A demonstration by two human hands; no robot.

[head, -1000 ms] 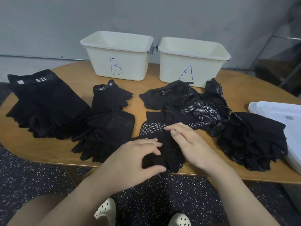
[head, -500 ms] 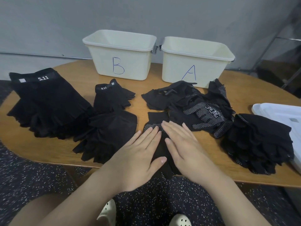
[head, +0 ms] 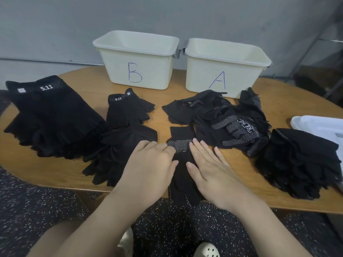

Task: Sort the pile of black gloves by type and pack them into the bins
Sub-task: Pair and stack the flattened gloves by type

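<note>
Dotted glove (head: 182, 145) lies under left hand (head: 150, 166) and right hand (head: 209, 167).

Two bins (head: 137, 69), two hands (head: 150, 167).

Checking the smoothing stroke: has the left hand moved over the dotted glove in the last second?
Yes. The left hand slid away from the table edge, toward bin B.

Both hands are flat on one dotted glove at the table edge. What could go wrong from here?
1. The dotted glove hangs its fingers over the table edge; it may slide off when the left hand and right hand lift.
2. The unsorted pile lies close by, so gloves could mix again.
</note>
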